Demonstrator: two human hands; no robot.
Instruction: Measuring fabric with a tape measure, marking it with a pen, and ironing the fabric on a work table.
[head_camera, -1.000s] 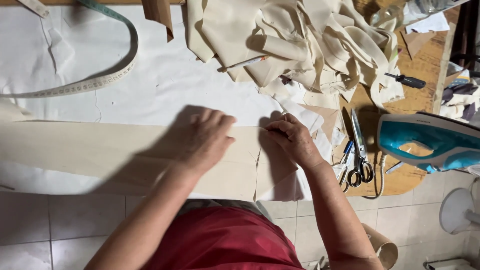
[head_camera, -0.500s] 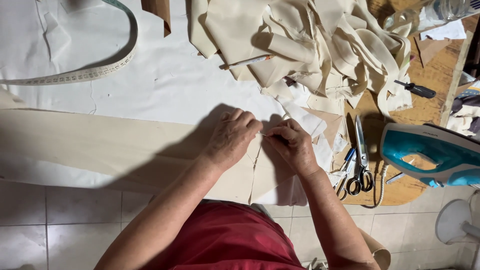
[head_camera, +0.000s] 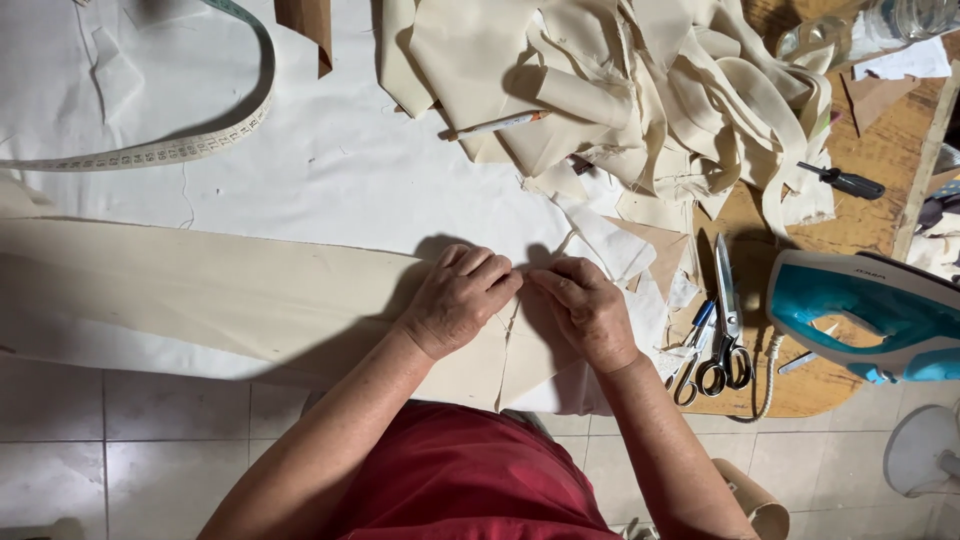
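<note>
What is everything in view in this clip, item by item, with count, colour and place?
Long fabric strip: 1, cream, across the table's near edge, under both hands.
White sheet: 1, white, covering the table.
Fabric scrap pile: 1 heap, cream, top centre.
Tape measure: 1, pale green, curved at top left.
Pencil: 1, white with a red tip, at the pile's left edge.
Scissors: 2 pairs, one large with black handles, one smaller to its left, right of the hands.
Steam iron: 1, teal and white, far right.
Screwdriver: 1, black handle, upper right.
Wooden table: 1, brown, bare at right.
Left hand: pinching the strip.
Right hand: pinching the strip beside it.
</note>
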